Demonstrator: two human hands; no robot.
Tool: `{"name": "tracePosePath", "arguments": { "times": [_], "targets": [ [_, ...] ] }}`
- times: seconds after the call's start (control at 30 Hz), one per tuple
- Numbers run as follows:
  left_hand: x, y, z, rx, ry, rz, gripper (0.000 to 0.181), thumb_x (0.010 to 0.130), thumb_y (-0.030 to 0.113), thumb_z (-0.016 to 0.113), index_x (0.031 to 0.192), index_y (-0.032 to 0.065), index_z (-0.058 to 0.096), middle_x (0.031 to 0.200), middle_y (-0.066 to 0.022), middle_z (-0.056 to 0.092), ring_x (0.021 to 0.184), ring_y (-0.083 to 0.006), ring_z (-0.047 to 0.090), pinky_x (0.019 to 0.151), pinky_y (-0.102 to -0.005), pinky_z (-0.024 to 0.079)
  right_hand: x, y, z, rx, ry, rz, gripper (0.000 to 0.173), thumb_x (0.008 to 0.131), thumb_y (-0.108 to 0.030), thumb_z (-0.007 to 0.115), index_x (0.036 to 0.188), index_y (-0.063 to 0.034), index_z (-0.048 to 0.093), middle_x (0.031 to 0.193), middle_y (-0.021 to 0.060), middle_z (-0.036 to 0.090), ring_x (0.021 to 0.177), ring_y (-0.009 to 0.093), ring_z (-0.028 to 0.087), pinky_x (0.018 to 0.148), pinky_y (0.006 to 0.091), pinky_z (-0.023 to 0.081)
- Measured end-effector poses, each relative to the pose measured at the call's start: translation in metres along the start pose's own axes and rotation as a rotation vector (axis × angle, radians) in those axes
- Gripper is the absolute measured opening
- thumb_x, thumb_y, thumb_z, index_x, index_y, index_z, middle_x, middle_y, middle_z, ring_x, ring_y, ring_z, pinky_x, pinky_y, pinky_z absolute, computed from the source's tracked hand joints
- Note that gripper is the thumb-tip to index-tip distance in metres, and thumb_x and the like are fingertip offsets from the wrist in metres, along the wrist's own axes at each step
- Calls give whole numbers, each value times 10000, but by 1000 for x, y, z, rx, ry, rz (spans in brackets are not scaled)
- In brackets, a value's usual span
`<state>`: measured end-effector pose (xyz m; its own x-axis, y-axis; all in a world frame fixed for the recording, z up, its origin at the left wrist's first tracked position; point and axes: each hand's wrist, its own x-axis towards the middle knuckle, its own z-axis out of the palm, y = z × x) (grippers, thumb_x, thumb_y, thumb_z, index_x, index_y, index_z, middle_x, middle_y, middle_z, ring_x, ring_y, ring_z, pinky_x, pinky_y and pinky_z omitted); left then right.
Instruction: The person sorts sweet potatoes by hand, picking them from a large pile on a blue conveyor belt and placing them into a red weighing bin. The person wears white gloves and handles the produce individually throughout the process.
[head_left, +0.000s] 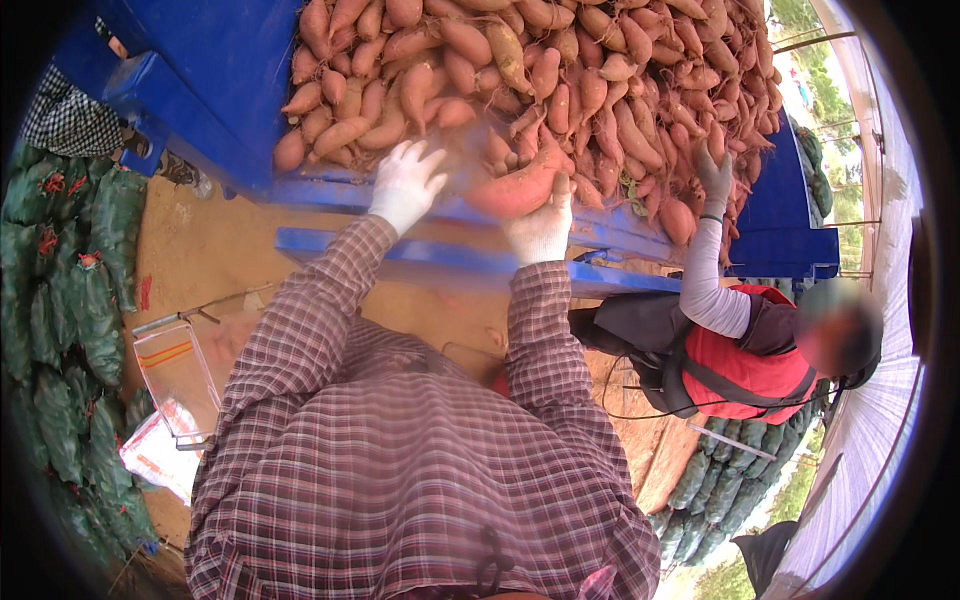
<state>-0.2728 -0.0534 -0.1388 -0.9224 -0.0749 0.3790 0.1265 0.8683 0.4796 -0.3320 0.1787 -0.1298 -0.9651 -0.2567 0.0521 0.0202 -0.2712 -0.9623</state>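
A large heap of red-skinned sweet potatoes (487, 67) covers a blue metal bed (247, 97) in front of me. My right hand (541, 221), in a pale knit glove, holds a big curved sweet potato (517, 187) above the bed's near edge. My left hand (409, 180), gloved in white, has its fingers spread and grips nothing. It hovers over or rests at the blue edge, just short of the heap; I cannot tell whether it touches. The palm side of my left hand is hidden.
A co-worker in a red vest (739, 360) reaches a gloved hand (712, 180) into the heap at right. Filled green mesh sacks (97, 315) lie at left and more sacks (720, 480) at lower right. A blue rail (450, 251) runs beneath my forearms. A metal frame (176, 382) stands at left.
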Motion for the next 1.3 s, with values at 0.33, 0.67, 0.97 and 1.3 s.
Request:
{"name": "tracePosePath", "arguments": {
  "times": [0.33,0.67,0.97,1.3],
  "targets": [
    [-199,86,-69,-1318,173,-656,820,856,240,800,1522,17,377,1422,-132,538,1337,-225,488,1129,-367,389,-147,-51,83,46,-671,386,801,1017,-451,595,1460,174,360,1519,275,426,1440,381,410,1190,489,340],
    [-591,88,-156,-1134,1677,-1175,366,913,303,743,1171,73,623,1048,-66,637,954,-209,622,883,-400,510,-145,14,34,-307,-649,651,607,1024,-382,605,1363,117,533,1343,251,599,1194,354,641,983,437,547],
    [-850,16,-228,-1014,1881,-1794,428,1028,380,532,1296,53,593,1276,-137,671,1077,-272,674,823,-348,540,-154,0,107,-508,-826,454,397,987,-259,639,1201,72,683,1075,126,729,955,190,686,854,328,552],
    [-325,-15,-136,-1027,374,-1095,456,996,199,636,1409,18,563,1223,-114,678,1024,-182,687,850,-301,563,13,-13,202,-1506,-392,-725,208,778,-153,683,974,-84,676,1037,111,650,988,335,607,814,458,501]
  ]
}}
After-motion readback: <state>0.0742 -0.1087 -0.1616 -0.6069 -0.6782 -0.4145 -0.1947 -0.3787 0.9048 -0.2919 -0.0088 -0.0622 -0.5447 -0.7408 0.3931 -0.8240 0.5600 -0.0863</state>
